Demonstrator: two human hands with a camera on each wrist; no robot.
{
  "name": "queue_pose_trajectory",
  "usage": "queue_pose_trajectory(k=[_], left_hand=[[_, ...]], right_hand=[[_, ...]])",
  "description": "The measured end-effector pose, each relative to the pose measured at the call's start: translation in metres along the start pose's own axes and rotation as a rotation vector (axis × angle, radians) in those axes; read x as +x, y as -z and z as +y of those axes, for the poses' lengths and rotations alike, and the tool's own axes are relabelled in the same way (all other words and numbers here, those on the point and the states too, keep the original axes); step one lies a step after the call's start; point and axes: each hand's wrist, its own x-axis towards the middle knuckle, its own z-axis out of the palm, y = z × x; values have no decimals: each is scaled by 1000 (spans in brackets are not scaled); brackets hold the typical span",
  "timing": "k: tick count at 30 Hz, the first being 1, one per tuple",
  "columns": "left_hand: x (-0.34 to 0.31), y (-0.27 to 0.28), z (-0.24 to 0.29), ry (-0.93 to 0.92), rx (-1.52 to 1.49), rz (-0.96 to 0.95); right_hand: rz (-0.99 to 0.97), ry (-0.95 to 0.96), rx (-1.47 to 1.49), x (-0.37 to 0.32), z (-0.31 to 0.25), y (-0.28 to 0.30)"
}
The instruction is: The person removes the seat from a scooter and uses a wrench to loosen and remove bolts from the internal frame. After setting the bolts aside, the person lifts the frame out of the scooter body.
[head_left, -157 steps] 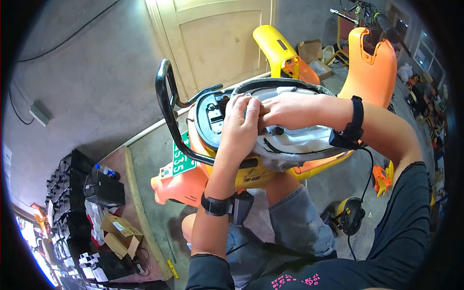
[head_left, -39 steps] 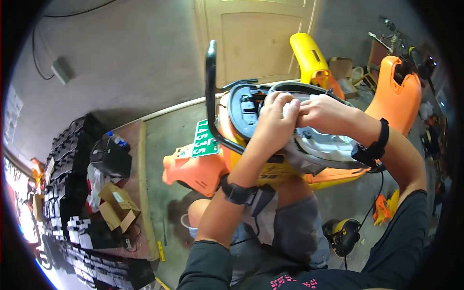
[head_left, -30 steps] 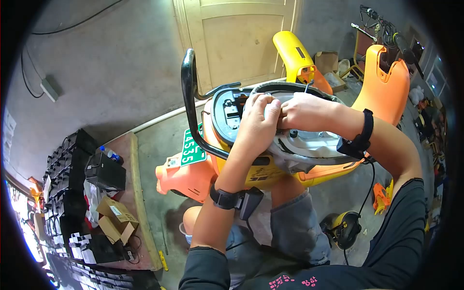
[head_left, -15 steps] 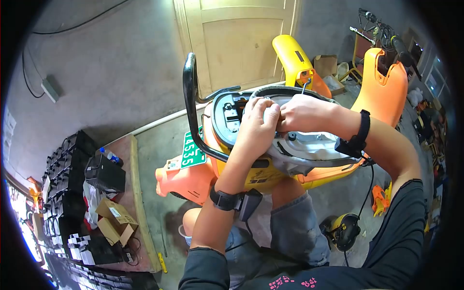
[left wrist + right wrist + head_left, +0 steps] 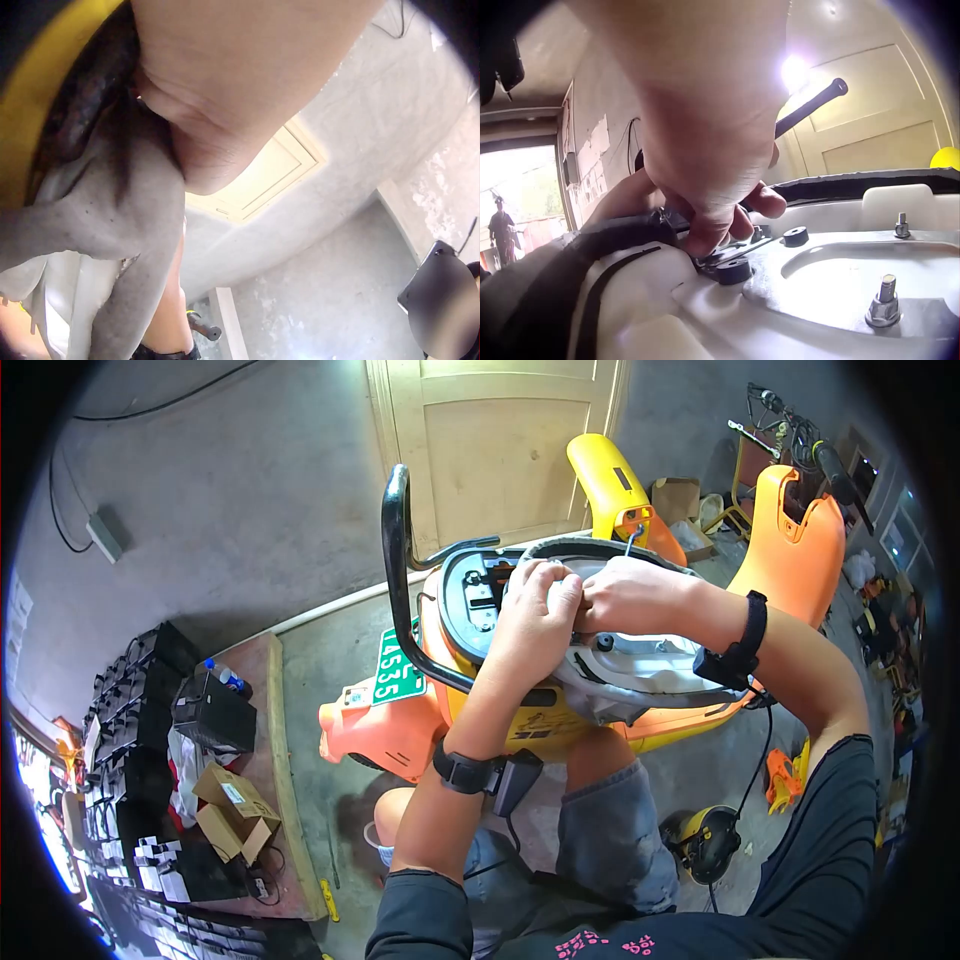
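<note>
Bolts (image 5: 885,304) only from right wrist, right hand (image 5: 712,142) gripping rod (image 5: 810,107), left hand (image 5: 535,615) grip unclear

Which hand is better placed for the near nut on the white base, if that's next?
Probably the right hand: it is already over the white base, on the side of the near nut. The left hand sits farther from it, beyond the right.
</note>
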Motion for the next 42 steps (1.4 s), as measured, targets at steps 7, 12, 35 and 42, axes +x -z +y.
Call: queue_pose_trajectory(k=[7,12,35,42], left_hand=[[0,-3,-5,-37,-27,57],[-1,-2,-3,-27,-6,29],[1,-2,-7,-28,-26,27],[0,-4,-13,-25,-14,35]], right_hand=[[147,126,-66,-5,-4,0],[64,41,-95,-5,0,0],[121,-30,184,-7,1,-4],[-25,-70,71,-2,-3,1]])
